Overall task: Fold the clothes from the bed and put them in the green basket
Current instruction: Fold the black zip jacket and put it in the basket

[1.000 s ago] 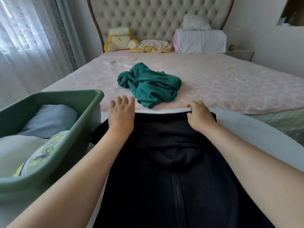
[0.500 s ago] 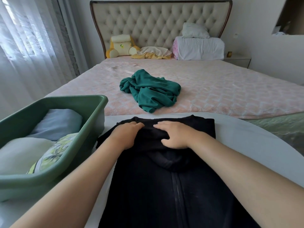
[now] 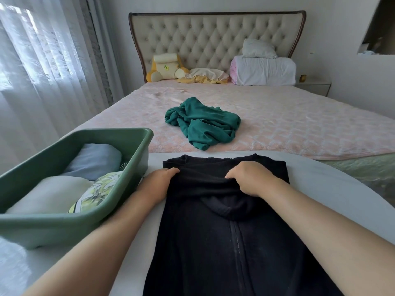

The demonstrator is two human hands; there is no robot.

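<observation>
hoodie (image 3: 224,242) x1, gripped by left hand (image 3: 159,181), right hand (image 3: 250,178) | teal garment (image 3: 203,122) x1 | green basket (image 3: 64,225) x1

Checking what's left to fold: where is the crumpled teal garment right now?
In the head view, the crumpled teal garment lies centre-frame, mid-bed on the pink quilted bedspread, beyond the black zip-up garment.

The zip-front garment (image 3: 224,242) at lower centre is plain black, on a white tabletop (image 3: 331,189). The basket (image 3: 132,159) at left is green and holds a pale blue fold (image 3: 96,161), a cream fold (image 3: 47,193) and a yellow-green leaf-print fold (image 3: 96,191). At mid-frame, the crumpled garment (image 3: 203,122) is teal. The bedspread (image 3: 299,124) is pink, quilted in diamonds. The tufted headboard (image 3: 213,39) at top is beige.
</observation>
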